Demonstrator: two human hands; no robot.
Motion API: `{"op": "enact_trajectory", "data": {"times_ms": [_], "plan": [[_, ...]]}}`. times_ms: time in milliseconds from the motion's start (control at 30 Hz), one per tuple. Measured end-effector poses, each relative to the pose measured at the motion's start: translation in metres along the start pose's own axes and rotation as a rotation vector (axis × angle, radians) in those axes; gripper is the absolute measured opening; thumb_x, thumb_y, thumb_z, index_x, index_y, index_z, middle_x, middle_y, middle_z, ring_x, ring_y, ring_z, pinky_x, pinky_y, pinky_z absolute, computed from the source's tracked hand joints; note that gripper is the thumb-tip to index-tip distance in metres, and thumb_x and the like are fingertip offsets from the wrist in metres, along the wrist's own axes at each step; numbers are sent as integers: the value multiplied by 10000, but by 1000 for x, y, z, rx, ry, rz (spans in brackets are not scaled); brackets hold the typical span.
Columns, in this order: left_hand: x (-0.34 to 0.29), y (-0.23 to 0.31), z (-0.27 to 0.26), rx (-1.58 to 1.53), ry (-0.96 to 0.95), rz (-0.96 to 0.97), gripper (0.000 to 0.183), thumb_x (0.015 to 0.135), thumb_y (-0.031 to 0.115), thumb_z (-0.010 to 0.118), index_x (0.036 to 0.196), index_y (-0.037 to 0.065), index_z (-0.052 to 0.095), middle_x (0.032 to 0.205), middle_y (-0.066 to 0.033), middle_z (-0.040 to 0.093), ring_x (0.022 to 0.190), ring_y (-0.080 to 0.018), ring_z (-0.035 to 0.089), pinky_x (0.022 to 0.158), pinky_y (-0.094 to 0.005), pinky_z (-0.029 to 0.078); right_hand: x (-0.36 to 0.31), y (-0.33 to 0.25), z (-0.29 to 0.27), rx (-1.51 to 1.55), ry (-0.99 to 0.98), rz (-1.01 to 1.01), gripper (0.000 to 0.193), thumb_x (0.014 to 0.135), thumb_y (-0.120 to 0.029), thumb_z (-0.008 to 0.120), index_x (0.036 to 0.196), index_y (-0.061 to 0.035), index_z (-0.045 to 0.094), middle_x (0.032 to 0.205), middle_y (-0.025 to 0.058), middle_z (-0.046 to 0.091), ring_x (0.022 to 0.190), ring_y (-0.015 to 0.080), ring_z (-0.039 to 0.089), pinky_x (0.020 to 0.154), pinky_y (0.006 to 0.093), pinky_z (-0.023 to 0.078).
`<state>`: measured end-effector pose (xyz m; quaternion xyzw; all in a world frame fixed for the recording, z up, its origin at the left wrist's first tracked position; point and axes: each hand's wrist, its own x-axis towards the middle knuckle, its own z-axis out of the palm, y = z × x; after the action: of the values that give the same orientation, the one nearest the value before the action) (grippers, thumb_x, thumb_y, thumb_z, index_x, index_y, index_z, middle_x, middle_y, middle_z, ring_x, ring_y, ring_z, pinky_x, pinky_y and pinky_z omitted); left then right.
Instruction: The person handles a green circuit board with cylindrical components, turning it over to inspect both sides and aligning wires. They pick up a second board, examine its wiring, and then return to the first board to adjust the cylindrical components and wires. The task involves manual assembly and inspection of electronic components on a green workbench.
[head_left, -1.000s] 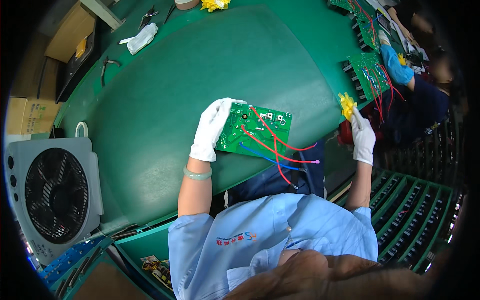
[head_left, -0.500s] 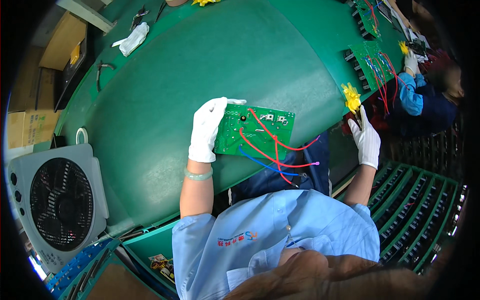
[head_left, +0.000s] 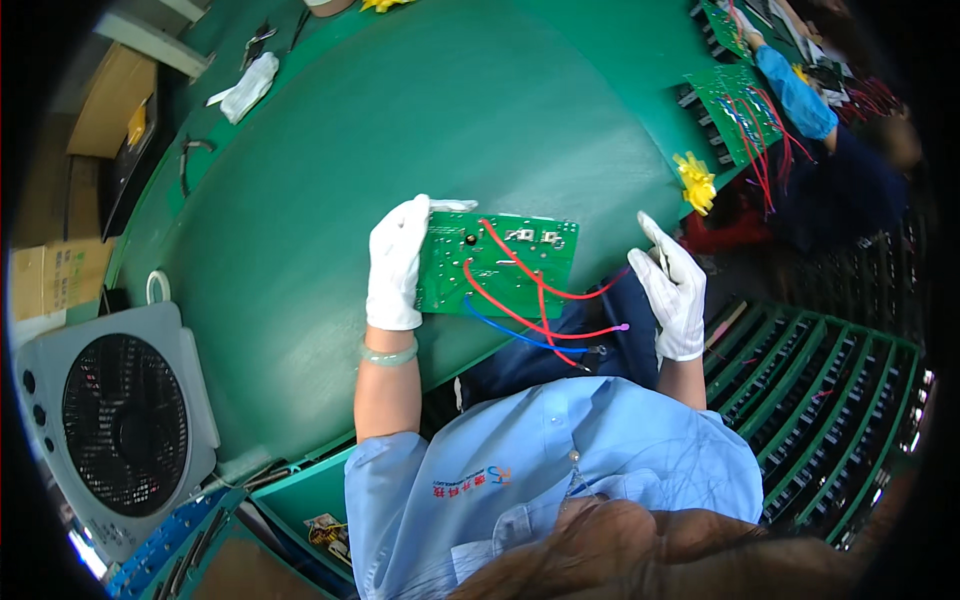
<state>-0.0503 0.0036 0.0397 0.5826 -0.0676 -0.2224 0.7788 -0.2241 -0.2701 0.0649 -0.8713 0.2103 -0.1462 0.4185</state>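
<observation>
Gloved left hand clamps the left end of a green circuit board, pinning it flat at the table's near edge. Right hand, fingers together, empty, hovers beyond the trailing red and blue wires.

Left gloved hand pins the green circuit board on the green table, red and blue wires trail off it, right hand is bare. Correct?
Not quite. In the head view the right hand wears a white glove too, like the left hand. The rest holds: the circuit board lies on the table.
</observation>
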Motion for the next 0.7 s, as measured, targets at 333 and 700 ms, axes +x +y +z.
{"op": "enact_trajectory", "data": {"times_ms": [333, 700], "plan": [[-2, 5, 0, -21, -3, -30, 439, 1061, 308, 488, 1040, -80, 692, 1083, -209, 726, 922, -213, 707, 872, -330, 564, -3, -36, 42, 89, -3, -371, 303, 788, 4, 806, 1079, 5, 723, 848, 91, 686, 699, 172, 608, 652, 274, 503], [-3, 2, -4, -64, -18, -52, 372, 1042, 300, 545, 1029, -42, 692, 1079, -171, 727, 932, -175, 689, 860, -304, 549, -10, -50, 51, 40, -192, -535, 370, 763, -14, 818, 1114, 13, 706, 989, 139, 736, 800, 272, 708, 695, 321, 558]]}}
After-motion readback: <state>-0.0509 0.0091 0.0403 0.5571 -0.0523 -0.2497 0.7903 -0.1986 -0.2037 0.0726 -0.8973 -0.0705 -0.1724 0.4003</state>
